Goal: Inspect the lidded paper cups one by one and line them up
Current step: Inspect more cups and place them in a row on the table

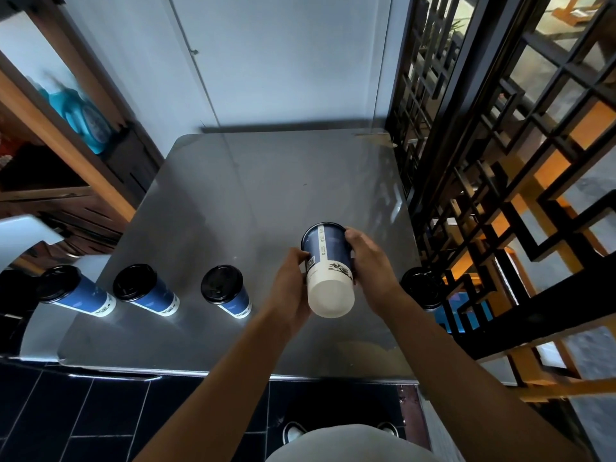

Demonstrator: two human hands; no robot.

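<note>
Both hands hold one blue-and-white paper cup (330,271) tipped over above the steel table (266,181), its white base toward me and its black lid pointing away. My left hand (291,285) grips its left side, my right hand (370,265) its right side. Three lidded blue cups stand upright in a row to the left: one (75,290) at the table's left edge, a second (145,290), a third (225,290). Another lidded cup (421,288) stands at the right edge, partly hidden behind my right forearm.
A black lattice screen (500,161) borders the table's right side closely. A wooden shelf unit (66,155) with a blue bottle stands to the left. A white wall lies behind the table. Dark floor tiles and my shoes show below the near edge.
</note>
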